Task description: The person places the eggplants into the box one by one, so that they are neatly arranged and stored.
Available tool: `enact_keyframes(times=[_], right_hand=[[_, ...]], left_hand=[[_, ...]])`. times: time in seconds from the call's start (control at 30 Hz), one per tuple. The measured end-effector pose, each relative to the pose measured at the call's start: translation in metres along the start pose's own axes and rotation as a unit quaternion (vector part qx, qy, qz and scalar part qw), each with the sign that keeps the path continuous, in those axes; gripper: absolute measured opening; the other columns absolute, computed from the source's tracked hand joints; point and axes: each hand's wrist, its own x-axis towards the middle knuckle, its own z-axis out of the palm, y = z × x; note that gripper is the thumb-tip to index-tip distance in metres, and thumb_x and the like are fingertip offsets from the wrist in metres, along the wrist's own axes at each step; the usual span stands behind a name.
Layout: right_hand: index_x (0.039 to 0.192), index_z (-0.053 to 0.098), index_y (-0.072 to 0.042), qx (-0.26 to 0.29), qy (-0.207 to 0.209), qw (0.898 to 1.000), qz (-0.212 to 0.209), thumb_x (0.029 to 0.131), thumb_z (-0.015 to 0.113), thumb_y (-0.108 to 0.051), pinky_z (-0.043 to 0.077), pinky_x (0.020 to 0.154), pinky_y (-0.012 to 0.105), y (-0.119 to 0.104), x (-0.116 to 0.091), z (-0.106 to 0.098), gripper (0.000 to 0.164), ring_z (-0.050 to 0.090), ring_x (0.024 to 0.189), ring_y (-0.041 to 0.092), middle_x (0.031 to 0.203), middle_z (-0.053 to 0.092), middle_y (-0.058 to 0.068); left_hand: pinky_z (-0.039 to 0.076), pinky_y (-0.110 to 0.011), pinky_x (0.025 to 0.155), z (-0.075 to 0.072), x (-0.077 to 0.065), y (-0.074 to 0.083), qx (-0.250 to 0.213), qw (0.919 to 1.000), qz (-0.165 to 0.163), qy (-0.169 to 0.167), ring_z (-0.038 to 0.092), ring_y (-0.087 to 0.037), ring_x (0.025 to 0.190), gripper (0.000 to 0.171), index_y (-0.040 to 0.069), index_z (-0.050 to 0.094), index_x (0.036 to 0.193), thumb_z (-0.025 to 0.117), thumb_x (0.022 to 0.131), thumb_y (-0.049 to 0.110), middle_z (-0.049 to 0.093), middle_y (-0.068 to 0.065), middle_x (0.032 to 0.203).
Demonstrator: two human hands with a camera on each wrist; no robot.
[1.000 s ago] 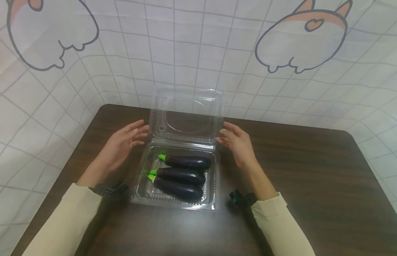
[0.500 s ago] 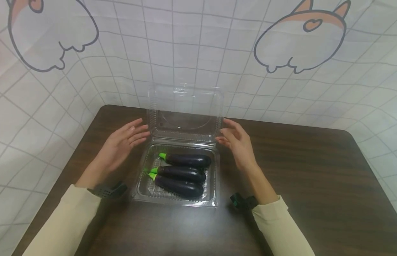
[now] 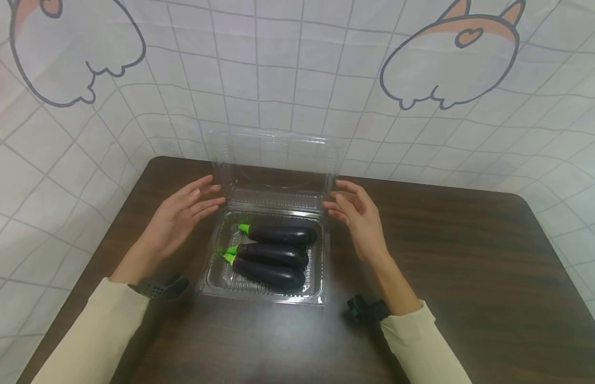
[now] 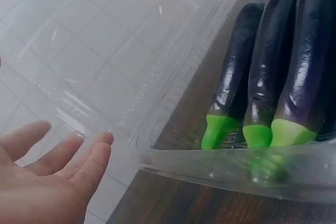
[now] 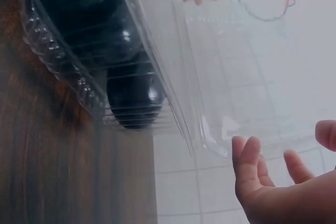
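Observation:
Three dark purple eggplants (image 3: 278, 234) with green stem ends lie side by side in the base of a clear plastic clamshell container (image 3: 266, 300). Its hinged lid (image 3: 278, 186) stands raised at the back. My left hand (image 3: 179, 216) is at the lid's left side, fingers extended and fingertips at its edge near the hinge. On the opposite side, my right hand (image 3: 360, 218) has its fingers slightly bent by the lid's right edge. Neither hand grips around the plastic; whether the fingertips press on it is hard to tell. The left wrist view shows the eggplants' green ends (image 4: 257, 136) near the container wall.
The container sits on a dark wood-grain table (image 3: 451, 266) with rounded back corners. Behind it hangs a white grid-patterned cloth (image 3: 278, 64) with cartoon animal drawings, close to the lid. Dark wrist devices (image 3: 165, 287) are worn on both wrists.
The lid has swung up from leaning back to more upright, its top edge nearer to me. The container has slid slightly away. Both hands stay at its sides with little movement.

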Motion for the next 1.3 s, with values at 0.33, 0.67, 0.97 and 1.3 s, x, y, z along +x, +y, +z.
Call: enact_keyframes(times=[0.33, 0.67, 0.97, 1.3], right_hand=[[0.130, 0.044, 0.008, 0.013, 0.004, 1.000, -0.019, 0.098, 0.053, -0.010, 0.047, 0.095, 0.041, 0.001, -0.009, 0.004, 0.037, 0.053, 0.113, 0.046, 0.125, 0.047, 0.033], [0.130, 0.041, 0.009, 0.018, 0.010, 1.000, -0.015, 0.101, 0.048, -0.013, 0.043, 0.100, 0.040, 0.003, -0.020, 0.007, 0.037, 0.050, 0.120, 0.042, 0.130, 0.047, 0.030], [0.127, 0.041, 0.011, 0.000, 0.003, 1.000, -0.024, 0.104, 0.041, -0.025, 0.042, 0.102, 0.038, 0.002, -0.031, 0.006, 0.043, 0.048, 0.124, 0.039, 0.133, 0.045, 0.028], [0.128, 0.044, 0.012, -0.010, 0.003, 1.000, -0.013, 0.104, 0.038, -0.026, 0.041, 0.102, 0.037, 0.000, -0.047, 0.008, 0.046, 0.045, 0.128, 0.034, 0.136, 0.046, 0.021]], left_hand=[[0.032, -0.037, 0.109, 0.001, -0.001, -0.002, 0.014, 0.9999, 0.000, -0.004, 0.037, -0.040, 0.131, 0.048, 0.003, 0.023, 0.151, 0.032, 0.104, 0.011, 0.028, -0.030, 0.143], [0.031, -0.038, 0.109, 0.004, -0.006, -0.002, 0.021, 0.9997, 0.012, -0.005, 0.032, -0.040, 0.135, 0.046, -0.002, 0.026, 0.148, 0.032, 0.105, 0.013, 0.028, -0.032, 0.145], [0.031, -0.037, 0.109, 0.010, -0.016, -0.004, 0.030, 0.9992, 0.028, 0.002, 0.029, -0.039, 0.137, 0.046, -0.010, 0.026, 0.145, 0.030, 0.105, 0.013, 0.028, -0.030, 0.148], [0.033, -0.033, 0.108, 0.019, -0.036, -0.008, 0.082, 0.9944, 0.035, 0.058, 0.031, -0.037, 0.136, 0.050, -0.017, 0.029, 0.140, 0.034, 0.106, 0.019, 0.032, -0.030, 0.146]])
